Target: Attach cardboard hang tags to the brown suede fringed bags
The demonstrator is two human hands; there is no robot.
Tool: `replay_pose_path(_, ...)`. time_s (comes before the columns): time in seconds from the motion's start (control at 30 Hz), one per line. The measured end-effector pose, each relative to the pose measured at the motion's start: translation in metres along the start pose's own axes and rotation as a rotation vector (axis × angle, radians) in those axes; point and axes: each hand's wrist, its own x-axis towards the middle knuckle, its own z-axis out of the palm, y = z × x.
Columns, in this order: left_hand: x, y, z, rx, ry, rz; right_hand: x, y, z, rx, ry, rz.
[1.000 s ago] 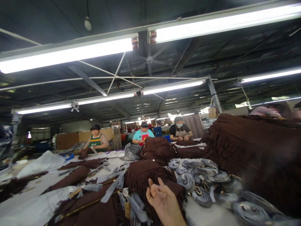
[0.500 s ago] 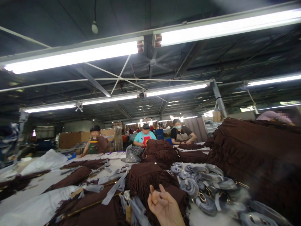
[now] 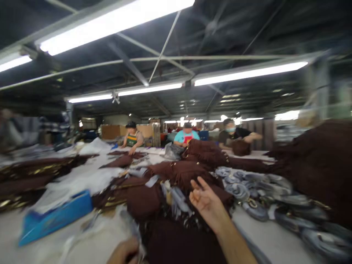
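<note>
One brown fringed bag (image 3: 178,170) lies right of and beyond the one blue tray (image 3: 59,220), long axis crosswise, fringe wearer-side. Two hands, both right of the tray: right hand (image 3: 206,201) empty, fingers loosely spread; left hand (image 3: 126,251) by plastic (image 3: 95,236), grip can't tell.

Head view faces forward over table (image 3: 260,234); hands (image 3: 205,200) close, co-workers (image 3: 180,138) farther.

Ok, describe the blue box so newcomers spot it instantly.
Find the pale table, then its near left part. The long box lies there, left of the left hand; its bright blue sets it apart from the white sheeting and brown fabric.
</note>
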Motion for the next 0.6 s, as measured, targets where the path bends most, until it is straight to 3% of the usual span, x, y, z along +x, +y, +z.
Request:
replay_pose_path(0.07, -0.01, -0.019, 0.007, -0.04, -0.03, -0.042, -0.014, 0.008, 0.016, -0.366, -0.172, 0.011)
replay_pose_path(0.13, -0.016, -0.034, 0.011, -0.082, -0.03, -0.063, -0.028, 0.021, 0.029, -0.766, -0.489, 0.11)
replay_pose_path(0.2, -0.018, -0.039, 0.012, -0.118, -0.023, -0.054, -0.044, 0.037, 0.038, -1.071, -0.862, 0.23)
replay_pose_path(0.27, -0.018, -0.037, 0.01, -0.15, -0.016, -0.027, -0.059, 0.055, 0.041, -1.335, -1.06, 0.232)
replay_pose_path(0.33, -0.016, -0.033, 0.007, -0.183, -0.012, 0.001, -0.068, 0.072, 0.039, -1.597, -0.994, 0.139)
replay_pose_path(0.47, -0.016, -0.034, 0.004, -0.266, 0.021, 0.001, -0.071, 0.099, 0.03, -1.904, -0.684, 0.056)
replay_pose_path(0.6, -0.016, -0.04, 0.002, -0.396, 0.092, -0.065, -0.072, 0.12, 0.023, -1.881, -0.792, -0.017)
